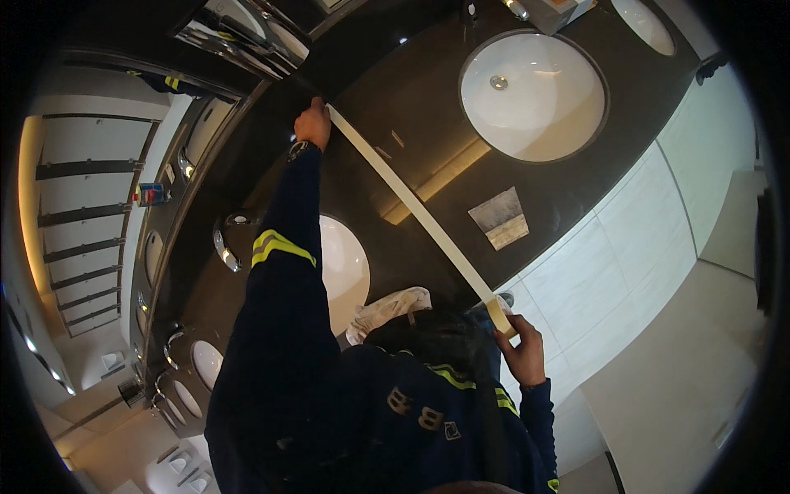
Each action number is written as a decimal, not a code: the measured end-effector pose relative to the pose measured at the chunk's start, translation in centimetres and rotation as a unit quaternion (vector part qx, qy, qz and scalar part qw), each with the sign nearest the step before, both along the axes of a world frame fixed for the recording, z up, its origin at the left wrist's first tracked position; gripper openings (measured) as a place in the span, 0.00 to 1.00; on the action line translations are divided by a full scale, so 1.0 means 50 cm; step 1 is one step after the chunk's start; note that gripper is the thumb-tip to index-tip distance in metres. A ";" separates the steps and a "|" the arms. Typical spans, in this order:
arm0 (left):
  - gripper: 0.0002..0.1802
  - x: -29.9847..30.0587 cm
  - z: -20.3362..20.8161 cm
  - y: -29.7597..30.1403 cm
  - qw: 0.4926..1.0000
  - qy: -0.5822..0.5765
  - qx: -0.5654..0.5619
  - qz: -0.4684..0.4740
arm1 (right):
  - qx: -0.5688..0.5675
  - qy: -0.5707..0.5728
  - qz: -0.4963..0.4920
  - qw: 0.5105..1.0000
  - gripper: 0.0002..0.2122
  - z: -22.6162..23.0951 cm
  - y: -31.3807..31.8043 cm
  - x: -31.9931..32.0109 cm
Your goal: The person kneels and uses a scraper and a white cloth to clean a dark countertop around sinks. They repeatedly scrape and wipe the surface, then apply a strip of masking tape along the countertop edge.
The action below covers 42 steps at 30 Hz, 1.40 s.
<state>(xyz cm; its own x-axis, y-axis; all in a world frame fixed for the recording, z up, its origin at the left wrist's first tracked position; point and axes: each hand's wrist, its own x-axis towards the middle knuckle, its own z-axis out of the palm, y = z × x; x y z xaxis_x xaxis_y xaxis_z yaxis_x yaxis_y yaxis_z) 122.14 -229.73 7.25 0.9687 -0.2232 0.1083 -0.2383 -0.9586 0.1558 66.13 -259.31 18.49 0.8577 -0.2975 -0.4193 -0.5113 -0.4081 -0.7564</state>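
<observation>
A long pale strip of masking tape [411, 206] runs taut and slanting across the dark countertop [444, 280], from its back to its front edge. At the back, my left hand [313, 125] is closed at the strip's far end, its fingertips partly hidden. My right hand [522, 352] pinches the near end past the front edge, where the tape turns yellowish and curves; whether a roll is there I cannot tell. Right of the strip lies a small grey-brown sheet [499, 218]. A crumpled whitish cloth [387, 313] rests near my body.
To the right is a white oval basin [535, 95]; another basin [341, 267] is partly behind my left arm, with a chrome tap [225, 247] beside it. A mirror [99, 206] borders the counter's back. Pale floor tiles [617, 247] lie beyond the front edge.
</observation>
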 end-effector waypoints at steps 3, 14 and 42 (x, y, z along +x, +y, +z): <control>0.12 0.001 -0.014 0.003 1.000 -0.028 -0.007 -0.012 | 0.040 0.031 -0.035 0.998 0.14 0.019 0.010 -0.003; 0.12 0.008 -0.048 0.004 0.997 -0.077 -0.010 0.006 | 0.013 0.057 -0.019 0.998 0.15 0.048 0.051 0.013; 0.11 0.010 -0.059 0.004 0.995 -0.096 -0.033 0.007 | -0.003 0.048 -0.013 0.999 0.16 0.060 0.048 0.017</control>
<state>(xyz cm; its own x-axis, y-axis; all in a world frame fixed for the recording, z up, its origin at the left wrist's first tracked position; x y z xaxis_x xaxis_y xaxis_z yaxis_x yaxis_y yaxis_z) 122.63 -229.55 4.28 0.9317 -0.1962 0.3058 -0.2567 -0.9510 0.1721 67.00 -256.92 21.47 0.8057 -0.3213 -0.4977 -0.5917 -0.3981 -0.7010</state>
